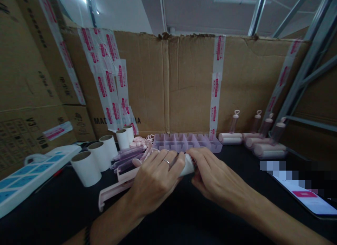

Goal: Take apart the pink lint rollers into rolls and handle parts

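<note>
In front of me both hands are closed around a white roll (187,165), its middle showing between them. My left hand (160,171), with a ring on one finger, grips its left part. My right hand (210,167) closes over its right end, hiding what is there. Left of my left hand lie pale pink plastic strips (116,189), long purple translucent pieces (129,159) and small pink parts (138,141). Several white rolls with cardboard cores (86,169) stand upright farther left. A purple translucent divided tray (184,142) sits just beyond my hands.
At the back right lie several pink rollers (230,138) with upright clear stems and loop ends. A phone (302,194) rests at the right, a white-and-blue power strip (39,174) at the left. Taped cardboard (189,90) walls the back, with metal shelf posts (302,66) at the right.
</note>
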Demonstrator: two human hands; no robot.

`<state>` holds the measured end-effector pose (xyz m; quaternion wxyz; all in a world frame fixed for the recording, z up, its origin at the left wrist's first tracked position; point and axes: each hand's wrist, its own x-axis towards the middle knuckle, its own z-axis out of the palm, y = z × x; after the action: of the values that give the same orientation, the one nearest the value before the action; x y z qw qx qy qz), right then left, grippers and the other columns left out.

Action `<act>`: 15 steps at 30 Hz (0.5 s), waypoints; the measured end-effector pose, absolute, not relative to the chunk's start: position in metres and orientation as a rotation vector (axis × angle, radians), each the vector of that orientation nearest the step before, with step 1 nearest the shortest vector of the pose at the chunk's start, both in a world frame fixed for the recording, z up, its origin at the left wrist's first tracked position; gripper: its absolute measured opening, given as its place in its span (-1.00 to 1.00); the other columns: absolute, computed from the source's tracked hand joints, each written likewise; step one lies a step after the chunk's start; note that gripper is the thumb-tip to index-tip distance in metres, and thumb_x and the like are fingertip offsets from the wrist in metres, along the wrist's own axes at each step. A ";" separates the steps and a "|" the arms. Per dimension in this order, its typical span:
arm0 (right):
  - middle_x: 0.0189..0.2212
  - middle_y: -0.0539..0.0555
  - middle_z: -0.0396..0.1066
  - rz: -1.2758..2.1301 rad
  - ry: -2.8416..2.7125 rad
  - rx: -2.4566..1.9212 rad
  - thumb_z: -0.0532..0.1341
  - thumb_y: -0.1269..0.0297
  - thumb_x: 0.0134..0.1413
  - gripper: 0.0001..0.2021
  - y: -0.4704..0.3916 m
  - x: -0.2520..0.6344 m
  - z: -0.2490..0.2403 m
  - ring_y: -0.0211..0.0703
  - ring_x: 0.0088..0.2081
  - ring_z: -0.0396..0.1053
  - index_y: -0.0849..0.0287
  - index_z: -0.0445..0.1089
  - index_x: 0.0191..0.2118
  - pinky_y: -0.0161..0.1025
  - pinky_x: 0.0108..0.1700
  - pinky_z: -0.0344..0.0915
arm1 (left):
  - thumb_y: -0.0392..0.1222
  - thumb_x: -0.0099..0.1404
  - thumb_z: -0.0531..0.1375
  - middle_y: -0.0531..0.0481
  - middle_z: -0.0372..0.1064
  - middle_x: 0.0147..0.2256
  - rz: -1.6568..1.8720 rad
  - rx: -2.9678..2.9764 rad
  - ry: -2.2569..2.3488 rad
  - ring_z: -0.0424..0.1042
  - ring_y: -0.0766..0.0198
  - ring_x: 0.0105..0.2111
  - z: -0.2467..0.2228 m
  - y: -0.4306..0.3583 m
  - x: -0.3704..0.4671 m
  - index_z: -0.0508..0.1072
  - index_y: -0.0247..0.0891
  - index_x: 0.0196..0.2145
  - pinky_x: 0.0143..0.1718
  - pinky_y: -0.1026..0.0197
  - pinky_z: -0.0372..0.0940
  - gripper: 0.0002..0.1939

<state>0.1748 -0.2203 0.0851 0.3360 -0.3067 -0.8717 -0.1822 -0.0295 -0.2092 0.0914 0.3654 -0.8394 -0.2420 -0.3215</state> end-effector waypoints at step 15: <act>0.06 0.20 0.45 -0.216 -2.171 -0.611 0.10 0.48 0.34 -0.63 -0.211 0.187 0.089 -0.02 0.06 0.42 0.21 0.22 0.21 -0.06 0.08 0.44 | -0.30 0.29 0.28 -0.16 0.48 -0.21 -1.062 -2.232 -0.712 0.50 0.00 -0.24 0.089 -0.200 -0.038 0.33 -0.36 0.01 -0.21 -0.06 0.48 -0.64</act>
<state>0.1865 -0.2106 0.0893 0.4243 -0.2441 -0.8677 -0.0864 -0.0379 -0.2004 0.0889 0.2808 -0.8328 -0.2658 -0.3962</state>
